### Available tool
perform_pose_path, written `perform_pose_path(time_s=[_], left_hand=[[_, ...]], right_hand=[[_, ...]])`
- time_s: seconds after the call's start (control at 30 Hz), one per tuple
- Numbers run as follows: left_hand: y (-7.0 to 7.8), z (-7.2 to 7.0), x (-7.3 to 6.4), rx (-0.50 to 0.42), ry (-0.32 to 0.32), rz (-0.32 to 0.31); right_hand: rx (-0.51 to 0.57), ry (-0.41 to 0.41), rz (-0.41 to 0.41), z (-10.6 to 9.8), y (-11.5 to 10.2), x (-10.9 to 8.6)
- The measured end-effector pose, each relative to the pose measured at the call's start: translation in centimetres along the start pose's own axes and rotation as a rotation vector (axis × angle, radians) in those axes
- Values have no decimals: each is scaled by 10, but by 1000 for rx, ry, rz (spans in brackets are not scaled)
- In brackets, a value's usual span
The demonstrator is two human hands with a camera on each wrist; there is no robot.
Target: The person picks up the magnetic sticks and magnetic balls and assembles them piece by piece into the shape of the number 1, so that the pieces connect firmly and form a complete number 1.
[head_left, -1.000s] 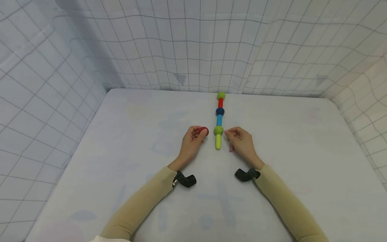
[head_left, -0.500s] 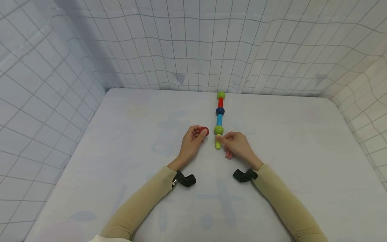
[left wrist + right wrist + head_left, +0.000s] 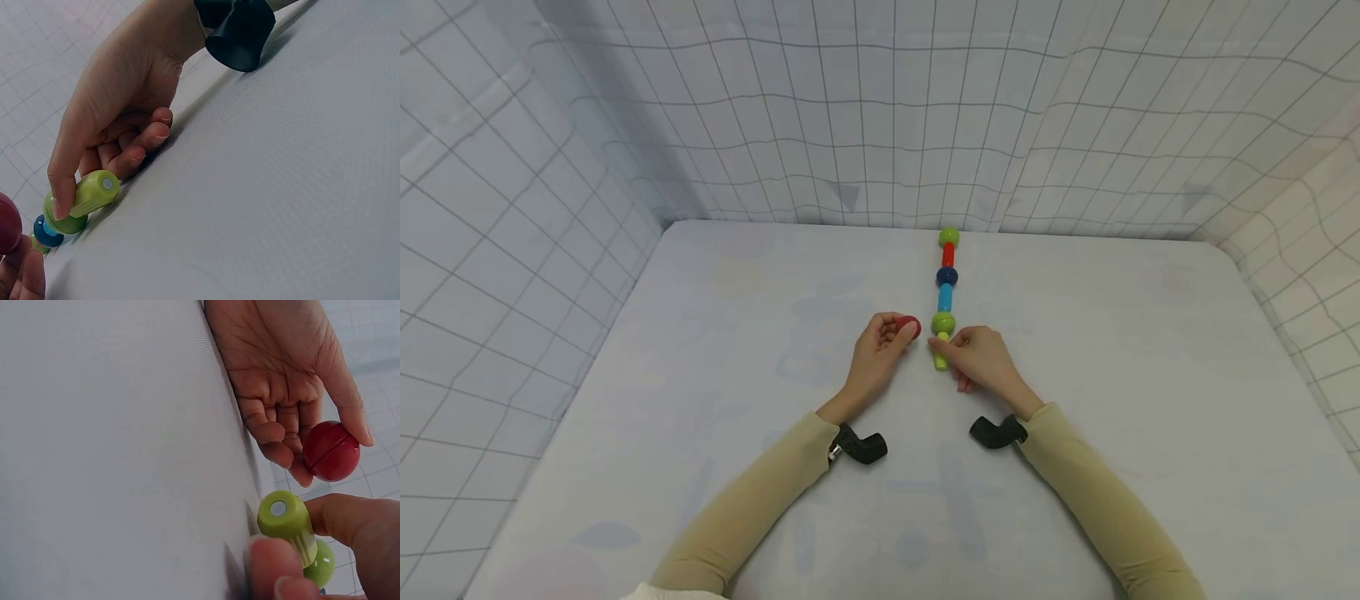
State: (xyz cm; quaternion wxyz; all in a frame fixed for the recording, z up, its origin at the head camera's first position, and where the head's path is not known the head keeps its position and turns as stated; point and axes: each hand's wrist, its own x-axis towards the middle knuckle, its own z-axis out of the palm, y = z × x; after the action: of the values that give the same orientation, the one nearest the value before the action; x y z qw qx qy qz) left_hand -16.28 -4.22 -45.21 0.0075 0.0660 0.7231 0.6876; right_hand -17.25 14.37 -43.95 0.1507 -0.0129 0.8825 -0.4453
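My left hand (image 3: 872,362) pinches a glossy red ball (image 3: 331,451) with a groove round it, just left of a straight row of pieces. The thumb and fingers of my right hand (image 3: 988,360) pinch the yellow-green rod (image 3: 99,190) at the row's near end. A pale round disc shows on that rod's end face. Beyond it the row runs away from me: a green ball (image 3: 943,322), a light blue rod (image 3: 945,297), a dark blue ball (image 3: 947,276), a red rod (image 3: 948,255) and another green ball (image 3: 949,237).
The row lies on a white table (image 3: 737,333) with faint pale blue shapes. White cloth with a dark grid (image 3: 880,108) hangs behind the table and along both sides. A black wrist mount (image 3: 865,448) is strapped to each forearm.
My right hand has moved left and slightly nearer, from beside the near green ball onto the yellow-green rod, and now pinches it. The left hand with the red ball has hardly moved.
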Motion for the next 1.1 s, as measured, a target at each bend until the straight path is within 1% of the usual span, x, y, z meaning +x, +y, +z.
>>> perform_pose_path(time_s=[0.2,0.23,0.43,0.6,0.67,0.73,0.87,0.97,1.1], left_hand=[[0,1,1,-9,7,8],[-5,1,3,-9,13,10],[-5,1,2,32,20,-6],[-6,2,0,49,10,-20],[-8,2,0,57,-2,-21],[-10,2,-1,90,-24,-17],[-11,2,-4,174,-104,8],[-9,3,-7,209,-148,41],[-8,3,-8,229,-170,95]], right_hand=[[10,-23,12,-3,-1,-1],[13,-28,13,-4,-2,-1],[29,-38,8,-6,-3,-2],[31,-58,6,-7,1,-1],[36,-63,8,-8,2,0],[47,-66,10,-9,3,0],[66,-74,10,-10,3,1],[73,-77,-11,-10,3,2],[79,-70,-34,-10,5,3]])
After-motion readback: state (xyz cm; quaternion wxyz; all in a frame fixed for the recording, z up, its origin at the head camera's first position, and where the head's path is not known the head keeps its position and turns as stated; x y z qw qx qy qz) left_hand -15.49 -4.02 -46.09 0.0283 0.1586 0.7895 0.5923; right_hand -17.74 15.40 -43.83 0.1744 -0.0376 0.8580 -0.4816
